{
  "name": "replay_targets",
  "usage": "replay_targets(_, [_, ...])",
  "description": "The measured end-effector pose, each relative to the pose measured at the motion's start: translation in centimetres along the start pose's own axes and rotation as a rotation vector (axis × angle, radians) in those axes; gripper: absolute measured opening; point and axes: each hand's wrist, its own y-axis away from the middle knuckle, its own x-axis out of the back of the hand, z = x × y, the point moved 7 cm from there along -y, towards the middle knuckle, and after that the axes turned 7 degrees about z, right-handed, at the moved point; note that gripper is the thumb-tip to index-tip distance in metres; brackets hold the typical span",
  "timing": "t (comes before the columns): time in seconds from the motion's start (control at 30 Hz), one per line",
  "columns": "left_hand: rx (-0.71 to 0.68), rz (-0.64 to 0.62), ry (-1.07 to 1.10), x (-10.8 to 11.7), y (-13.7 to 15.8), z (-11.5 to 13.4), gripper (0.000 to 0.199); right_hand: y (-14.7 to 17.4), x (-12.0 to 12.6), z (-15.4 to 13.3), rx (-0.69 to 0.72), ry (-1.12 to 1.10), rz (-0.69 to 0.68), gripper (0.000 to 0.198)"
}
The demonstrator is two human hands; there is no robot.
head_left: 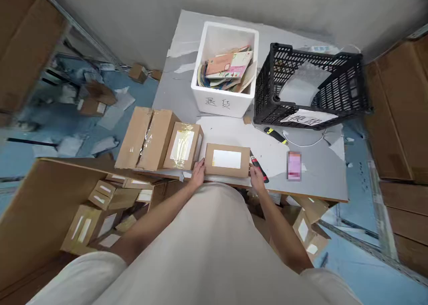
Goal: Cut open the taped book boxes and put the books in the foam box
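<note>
A small cardboard box [209, 158] with a white label on top lies at the table's front edge, right before my body. My left hand [198, 173] grips its left end and my right hand [256, 177] grips its right end; the fingertips are partly hidden. Just beyond my right hand is a red and black utility knife [259, 166]. To the left, a taped, labelled carton [195, 152] stands beside a larger brown carton [159, 140]. A yellow and black utility knife [276, 135] lies farther back.
On the grey table [321, 175] stand a white foam box [219, 102] holding booklets and a black plastic crate [264, 104] holding bubble wrap. A blurred pink phone-like object [294, 166] lies at right. Below left, a big open carton [30, 233] contains several parcels.
</note>
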Motion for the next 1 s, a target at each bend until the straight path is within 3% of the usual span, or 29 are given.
replay_targets(0.13, [0.031,-0.022,-0.015,0.5,1.4,-1.3,0.061,1.6,0.3,0.7,-0.004,0.005,-0.024,0.053])
replay_targets(0.23, [0.013,-0.08,-0.041,-0.1,1.8,-1.1,0.073,2.6,-0.6,0.5,-0.016,0.035,-0.122,0.068])
replay_targets(0.33, [-0.024,-0.12,-0.033,-0.9,1.7,-0.4,0.067,3.0,-1.6,-0.4,-0.021,0.063,-0.175,0.076])
replay_targets(0.47, [-0.04,-0.111,0.016,-0.8,1.7,0.4,0.054,2.8,-1.5,-2.0,0.011,0.044,-0.153,0.064])
replay_targets(0.63, [-0.127,-0.059,-0.076,1.4,1.9,3.5,0.038,2.0,0.5,-4.6,0.096,0.151,-0.153,0.05])
replay_targets(0.8, [-0.17,0.08,-0.247,3.0,1.0,8.0,0.04,0.1,2.0,-8.1,0.192,0.353,-0.069,0.048])
replay_targets(1.0, [-0.113,0.085,-0.298,2.2,-0.2,8.8,0.04,-1.6,1.4,-9.1,0.187,0.394,-0.051,0.053])
